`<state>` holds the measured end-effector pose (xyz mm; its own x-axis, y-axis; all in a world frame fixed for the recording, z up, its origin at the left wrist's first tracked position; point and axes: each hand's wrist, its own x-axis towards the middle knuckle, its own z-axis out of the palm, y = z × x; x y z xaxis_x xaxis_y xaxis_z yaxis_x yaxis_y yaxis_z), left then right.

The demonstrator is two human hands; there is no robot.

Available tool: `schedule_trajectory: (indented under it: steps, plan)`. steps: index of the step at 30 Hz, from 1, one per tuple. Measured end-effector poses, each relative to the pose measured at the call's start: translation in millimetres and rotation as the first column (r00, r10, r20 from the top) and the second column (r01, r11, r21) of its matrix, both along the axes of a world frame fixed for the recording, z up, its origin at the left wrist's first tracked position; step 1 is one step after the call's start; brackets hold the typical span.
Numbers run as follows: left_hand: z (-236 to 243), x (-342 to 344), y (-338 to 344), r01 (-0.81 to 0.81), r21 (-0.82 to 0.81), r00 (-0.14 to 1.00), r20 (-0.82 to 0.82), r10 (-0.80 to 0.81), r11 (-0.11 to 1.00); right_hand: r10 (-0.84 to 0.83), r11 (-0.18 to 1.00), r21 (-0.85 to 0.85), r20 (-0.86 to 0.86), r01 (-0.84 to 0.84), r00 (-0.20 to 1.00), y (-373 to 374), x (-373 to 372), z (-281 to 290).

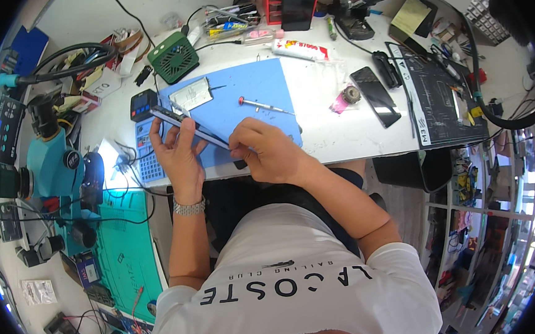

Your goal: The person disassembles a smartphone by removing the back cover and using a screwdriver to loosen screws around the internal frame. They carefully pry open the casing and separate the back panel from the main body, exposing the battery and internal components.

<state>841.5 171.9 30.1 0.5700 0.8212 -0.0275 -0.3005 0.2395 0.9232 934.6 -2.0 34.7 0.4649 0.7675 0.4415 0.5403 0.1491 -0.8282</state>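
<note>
White surface carries a blue mat. Above the mat's near edge, I see my left hand and right hand, fingers pinching a thin phone edge-on; a screwdriver lies on the mat.

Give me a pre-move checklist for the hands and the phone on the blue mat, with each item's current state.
1. Left hand grips the phone at its left end: ok.
2. Right hand pinches the phone's right end: ok.
3. Phone is held edge-on above the blue mat: ok.
4. Red-handled screwdriver lies on the mat, apart from the hands: ok.
5. Metal plate lies flat on the mat behind the phone: ok.
6. Phone's screen already separated from its frame: cannot tell.
</note>
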Motion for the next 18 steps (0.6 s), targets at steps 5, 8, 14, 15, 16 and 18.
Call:
schedule_trajectory:
  steps: [5,8,14,15,16,18]
  plan:
    - [3.6,4.6,0.8,0.034,0.017,0.999,-0.043,-0.033,0.999,-0.011,1.000,-0.006,0.057,0.012,0.998,2.0,4.9,-13.1]
    - [3.3,6.1,3.4,0.062,0.018,0.997,-0.041,-0.062,0.998,-0.044,0.993,0.116,0.106,0.031,0.993,3.6,5.9,-17.8]
    - [-7.0,0.2,7.2,0.170,0.064,0.985,0.010,-0.171,0.983,-0.045,0.991,0.127,0.006,0.044,0.999,14.0,-6.3,-21.4]
    - [-6.5,0.4,8.2,0.184,0.065,0.982,0.016,-0.186,0.981,-0.046,0.990,0.136,0.011,0.044,0.999,14.6,-5.7,-19.6]
    - [-6.4,-0.6,9.0,0.200,0.065,0.979,0.023,-0.201,0.978,-0.025,0.993,0.115,-0.027,0.028,0.999,15.1,-7.4,-18.8]
    - [-7.3,-1.9,9.8,0.217,0.065,0.975,0.036,-0.220,0.974,0.007,0.997,0.073,-0.097,0.001,0.995,14.9,-9.8,-17.5]
